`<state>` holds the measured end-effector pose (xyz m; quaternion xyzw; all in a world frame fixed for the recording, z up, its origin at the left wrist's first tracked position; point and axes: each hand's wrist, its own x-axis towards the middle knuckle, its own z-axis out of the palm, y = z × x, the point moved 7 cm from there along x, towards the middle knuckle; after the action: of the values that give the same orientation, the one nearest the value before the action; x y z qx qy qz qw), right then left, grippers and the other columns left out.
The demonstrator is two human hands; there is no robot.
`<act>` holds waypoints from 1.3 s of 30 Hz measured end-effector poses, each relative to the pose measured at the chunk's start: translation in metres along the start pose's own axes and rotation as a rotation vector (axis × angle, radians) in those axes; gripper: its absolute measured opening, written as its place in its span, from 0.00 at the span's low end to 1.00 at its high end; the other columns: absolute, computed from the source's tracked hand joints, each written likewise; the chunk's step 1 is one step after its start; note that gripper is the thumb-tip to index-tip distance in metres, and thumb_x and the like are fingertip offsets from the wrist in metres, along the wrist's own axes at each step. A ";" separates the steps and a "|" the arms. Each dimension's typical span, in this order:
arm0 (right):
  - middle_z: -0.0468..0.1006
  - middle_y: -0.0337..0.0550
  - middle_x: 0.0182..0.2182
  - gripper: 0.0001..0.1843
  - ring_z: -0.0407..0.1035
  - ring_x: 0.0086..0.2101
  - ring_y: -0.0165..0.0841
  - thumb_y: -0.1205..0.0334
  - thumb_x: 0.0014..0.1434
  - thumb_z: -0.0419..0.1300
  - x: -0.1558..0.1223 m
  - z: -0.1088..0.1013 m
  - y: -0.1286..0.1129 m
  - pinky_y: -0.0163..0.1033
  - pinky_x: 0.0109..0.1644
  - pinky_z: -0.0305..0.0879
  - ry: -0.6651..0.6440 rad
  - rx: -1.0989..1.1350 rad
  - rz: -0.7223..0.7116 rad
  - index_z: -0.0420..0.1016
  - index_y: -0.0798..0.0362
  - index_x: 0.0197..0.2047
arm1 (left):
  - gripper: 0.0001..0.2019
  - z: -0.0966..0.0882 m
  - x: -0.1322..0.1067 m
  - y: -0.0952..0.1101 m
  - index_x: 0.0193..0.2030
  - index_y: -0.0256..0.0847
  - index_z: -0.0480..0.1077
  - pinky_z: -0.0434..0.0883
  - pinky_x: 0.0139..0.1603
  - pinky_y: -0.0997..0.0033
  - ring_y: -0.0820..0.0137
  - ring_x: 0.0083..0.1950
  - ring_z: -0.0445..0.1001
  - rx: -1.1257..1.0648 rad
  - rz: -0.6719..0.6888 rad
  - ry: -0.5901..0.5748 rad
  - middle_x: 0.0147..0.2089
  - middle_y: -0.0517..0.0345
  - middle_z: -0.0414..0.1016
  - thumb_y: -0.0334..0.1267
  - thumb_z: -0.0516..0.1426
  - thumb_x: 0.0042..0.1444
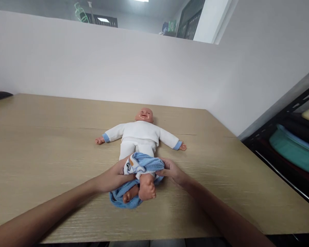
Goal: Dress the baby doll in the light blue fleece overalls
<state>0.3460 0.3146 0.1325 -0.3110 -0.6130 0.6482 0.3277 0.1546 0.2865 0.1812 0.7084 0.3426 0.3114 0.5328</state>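
A baby doll [140, 130] lies on its back on the wooden table, its head toward the wall and its feet toward me. It wears a white long-sleeved top with blue cuffs and white bottoms. Bunched around its lower legs is a blue terry garment [146, 162] with a white printed patch, probably trousers. My left hand [115, 175] grips the bunched cloth on the left side, thumb on top. On the right side, my right hand [172, 169] pinches the same cloth. One doll foot [147, 188] pokes out between my hands; the other rests lower, ringed by blue cloth.
The wooden table [54, 144] reaches back to a white wall [105, 68] with a window above. To the right stands a black rack [280, 113] holding a teal basin [293, 149]. A dark object [0, 95] sits at the far left edge.
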 end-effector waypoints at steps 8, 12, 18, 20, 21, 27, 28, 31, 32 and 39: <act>0.76 0.41 0.43 0.33 0.72 0.43 0.39 0.41 0.49 0.77 -0.012 -0.012 -0.009 0.41 0.48 0.73 0.057 -0.015 -0.085 0.77 0.47 0.54 | 0.27 0.004 -0.005 0.018 0.64 0.42 0.67 0.73 0.63 0.55 0.56 0.59 0.75 0.219 0.029 -0.061 0.59 0.49 0.77 0.51 0.64 0.64; 0.71 0.39 0.38 0.26 0.68 0.38 0.36 0.37 0.57 0.71 -0.012 -0.016 -0.021 0.39 0.44 0.71 0.054 -0.086 -0.163 0.75 0.49 0.46 | 0.29 -0.005 -0.007 0.035 0.61 0.43 0.68 0.71 0.60 0.54 0.52 0.58 0.71 0.494 0.047 -0.021 0.57 0.50 0.74 0.51 0.69 0.58; 0.75 0.39 0.42 0.19 0.70 0.43 0.36 0.43 0.66 0.67 0.000 -0.034 -0.013 0.41 0.52 0.70 0.307 -0.026 -0.156 0.73 0.48 0.48 | 0.27 -0.024 -0.033 0.021 0.54 0.44 0.66 0.69 0.58 0.57 0.55 0.56 0.68 0.572 -0.079 0.066 0.56 0.51 0.67 0.60 0.66 0.59; 0.75 0.39 0.41 0.20 0.71 0.43 0.35 0.41 0.66 0.66 0.003 -0.041 -0.008 0.41 0.53 0.70 0.401 -0.054 -0.137 0.73 0.48 0.48 | 0.24 -0.024 -0.046 0.007 0.53 0.45 0.65 0.70 0.55 0.60 0.58 0.54 0.69 0.494 -0.120 0.045 0.55 0.53 0.67 0.59 0.64 0.62; 0.75 0.38 0.41 0.20 0.71 0.43 0.36 0.40 0.65 0.66 0.005 -0.043 -0.007 0.41 0.53 0.70 0.430 -0.077 -0.132 0.73 0.48 0.47 | 0.22 -0.023 -0.051 0.002 0.53 0.46 0.65 0.70 0.55 0.61 0.59 0.54 0.69 0.456 -0.125 0.033 0.56 0.53 0.67 0.58 0.63 0.64; 0.78 0.44 0.47 0.19 0.72 0.51 0.41 0.42 0.66 0.65 0.008 -0.022 -0.029 0.47 0.62 0.68 0.188 -0.310 -0.208 0.79 0.48 0.49 | 0.13 -0.007 -0.060 0.000 0.49 0.45 0.67 0.66 0.69 0.58 0.56 0.65 0.66 0.282 -0.059 0.061 0.61 0.48 0.65 0.49 0.61 0.66; 0.77 0.45 0.48 0.19 0.71 0.52 0.42 0.43 0.67 0.65 0.008 -0.019 -0.034 0.47 0.63 0.67 0.162 -0.353 -0.240 0.79 0.48 0.50 | 0.11 -0.004 -0.059 0.002 0.49 0.45 0.67 0.65 0.70 0.58 0.56 0.66 0.65 0.258 -0.046 0.062 0.62 0.48 0.65 0.47 0.60 0.67; 0.76 0.42 0.45 0.16 0.70 0.48 0.40 0.44 0.68 0.64 0.010 -0.023 -0.038 0.45 0.60 0.67 0.228 -0.378 -0.246 0.76 0.47 0.50 | 0.09 -0.005 -0.055 -0.001 0.50 0.45 0.67 0.66 0.67 0.61 0.58 0.63 0.68 0.197 -0.033 0.096 0.58 0.49 0.69 0.45 0.55 0.70; 0.75 0.41 0.43 0.16 0.70 0.46 0.39 0.44 0.68 0.63 0.013 -0.029 -0.035 0.44 0.57 0.67 0.297 -0.354 -0.227 0.75 0.46 0.49 | 0.09 -0.008 -0.052 -0.005 0.49 0.45 0.67 0.68 0.62 0.62 0.59 0.58 0.70 0.171 -0.039 0.136 0.53 0.51 0.71 0.46 0.54 0.70; 0.77 0.38 0.38 0.23 0.71 0.43 0.39 0.38 0.56 0.68 0.042 -0.056 0.000 0.43 0.53 0.67 0.542 -0.076 -0.083 0.75 0.47 0.43 | 0.14 -0.033 -0.019 -0.055 0.48 0.47 0.72 0.68 0.59 0.64 0.59 0.56 0.71 -0.192 -0.139 0.457 0.48 0.56 0.76 0.53 0.59 0.65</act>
<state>0.3668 0.3814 0.1289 -0.4598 -0.5390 0.5041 0.4940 0.1088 0.2992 0.1342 0.5406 0.4710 0.4568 0.5265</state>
